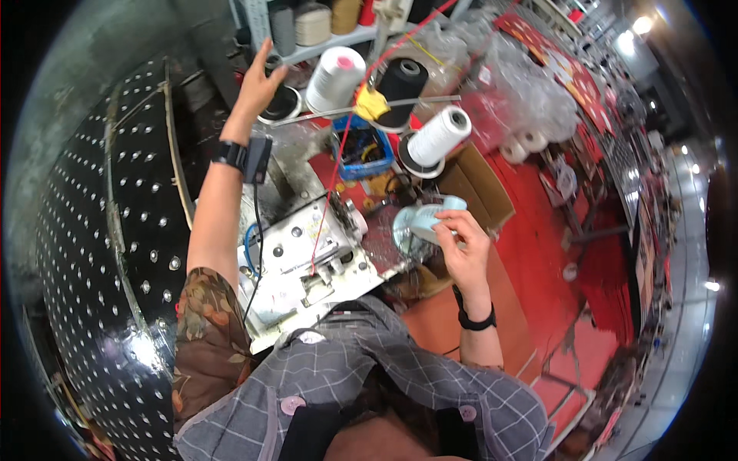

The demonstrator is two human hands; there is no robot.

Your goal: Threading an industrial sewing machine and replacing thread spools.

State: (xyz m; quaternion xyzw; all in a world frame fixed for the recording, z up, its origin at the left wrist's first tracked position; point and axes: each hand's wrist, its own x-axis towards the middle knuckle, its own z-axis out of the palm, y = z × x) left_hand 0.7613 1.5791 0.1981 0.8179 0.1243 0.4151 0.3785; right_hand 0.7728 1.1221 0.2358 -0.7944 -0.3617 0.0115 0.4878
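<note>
My left hand [260, 86] stretches toward the back left, its thumb and forefinger apart, and I see nothing held in it. Close by are a black spool base [280, 107] and a large white thread cone [336, 79]. At the right, my right hand [466, 250] pinches the edge of a pale blue, rounded plastic piece [427, 221] that looks like a lid or cup. Below that piece, a clear, round container [407, 237] is partly covered. A white sewing machine [300, 234] stands between my arms, with a red thread [335, 173] running up from it.
Behind the machine are a blue bin [361, 157] of small parts, a black thread cone [401, 83] and another white cone [442, 138]. A metal rod [369, 107] with a yellow piece crosses there. An open cardboard box [477, 188] sits right; a black studded panel [108, 207] stands left.
</note>
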